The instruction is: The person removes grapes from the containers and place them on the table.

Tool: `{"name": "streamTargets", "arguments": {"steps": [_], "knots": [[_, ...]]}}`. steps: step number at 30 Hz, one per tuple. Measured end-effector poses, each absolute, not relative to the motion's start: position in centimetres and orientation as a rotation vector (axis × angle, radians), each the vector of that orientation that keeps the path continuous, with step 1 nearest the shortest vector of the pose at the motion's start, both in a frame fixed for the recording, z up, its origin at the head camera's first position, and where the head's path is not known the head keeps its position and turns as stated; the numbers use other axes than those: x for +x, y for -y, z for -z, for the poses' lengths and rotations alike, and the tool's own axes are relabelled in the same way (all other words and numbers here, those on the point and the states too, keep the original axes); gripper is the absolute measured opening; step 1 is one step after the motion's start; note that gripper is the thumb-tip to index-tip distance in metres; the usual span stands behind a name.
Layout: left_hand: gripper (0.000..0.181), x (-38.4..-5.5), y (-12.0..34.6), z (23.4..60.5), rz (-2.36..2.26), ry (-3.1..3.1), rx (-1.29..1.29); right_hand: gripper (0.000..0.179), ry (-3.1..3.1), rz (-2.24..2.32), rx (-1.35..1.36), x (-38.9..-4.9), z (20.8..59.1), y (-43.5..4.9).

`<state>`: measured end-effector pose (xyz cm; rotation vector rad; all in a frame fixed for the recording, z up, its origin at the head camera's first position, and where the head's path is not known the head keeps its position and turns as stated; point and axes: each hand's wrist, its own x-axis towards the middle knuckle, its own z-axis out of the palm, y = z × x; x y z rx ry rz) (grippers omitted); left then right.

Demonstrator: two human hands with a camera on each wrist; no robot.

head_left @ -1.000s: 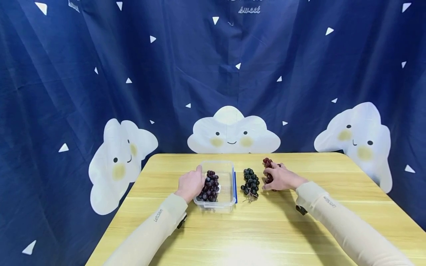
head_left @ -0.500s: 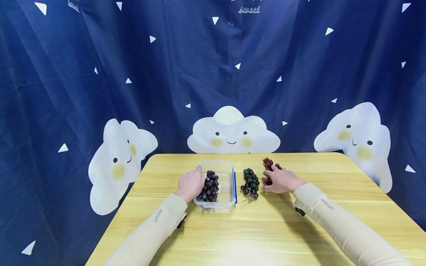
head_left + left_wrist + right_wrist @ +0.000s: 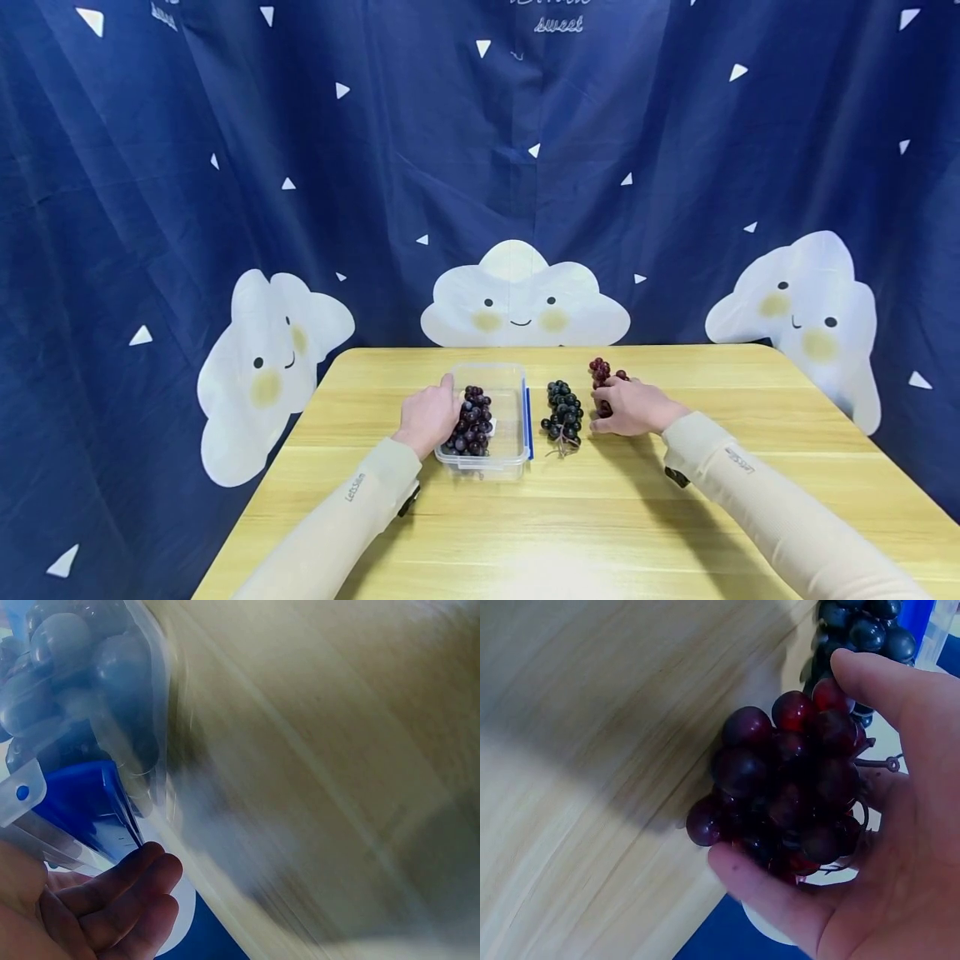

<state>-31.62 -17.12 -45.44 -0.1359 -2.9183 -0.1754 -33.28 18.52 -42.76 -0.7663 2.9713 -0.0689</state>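
Observation:
My left hand (image 3: pixel 429 417) grips the left wall of a clear plastic container (image 3: pixel 510 461). In the left wrist view its fingers (image 3: pixel 139 900) lie bent against the outside by a blue latch (image 3: pixel 94 806). A bunch of dark purple grapes (image 3: pixel 471 429) lies inside, along the left wall. My right hand (image 3: pixel 636 407) holds a bunch of red grapes (image 3: pixel 600 371). In the right wrist view the thumb and fingers are curled about the red grapes (image 3: pixel 787 780), with the stem toward the palm. Between container and right hand lies a bunch of black grapes (image 3: pixel 562 412), stem toward me.
A light wooden table (image 3: pixel 495 533) carries everything. The container's right-hand blue latch (image 3: pixel 528 425) hangs folded outward, close to the black grapes. Behind the table's far edge hangs a dark blue curtain (image 3: pixel 360 167) with white clouds.
The right hand has shifted slightly left and toward me, its fingers drawing in round the red grapes. The left hand and the container have stayed in place.

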Motion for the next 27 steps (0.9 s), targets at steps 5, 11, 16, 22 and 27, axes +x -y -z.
{"name": "streamTargets", "arguments": {"steps": [5,11,16,22,27], "knots": [[0.045,-31.6,17.2,45.5,0.178,2.916,-0.134,0.047,-2.972,0.147,-0.879,-33.2,42.5,-18.5],[0.043,-31.6,17.2,45.5,0.174,2.91,-0.135,0.02,-2.975,0.184,-0.971,-33.2,42.6,-18.7],[0.044,-31.7,17.2,45.6,0.183,2.911,-0.137,0.018,-2.983,0.242,-1.032,-33.0,42.6,-19.2],[0.047,-31.8,17.3,45.7,0.205,2.904,-0.131,0.017,-2.959,0.342,-1.086,-32.8,42.4,-19.5],[0.05,-31.8,17.3,45.7,0.218,2.909,-0.134,0.016,-2.93,0.386,-1.062,-32.4,42.3,-19.8]]}}
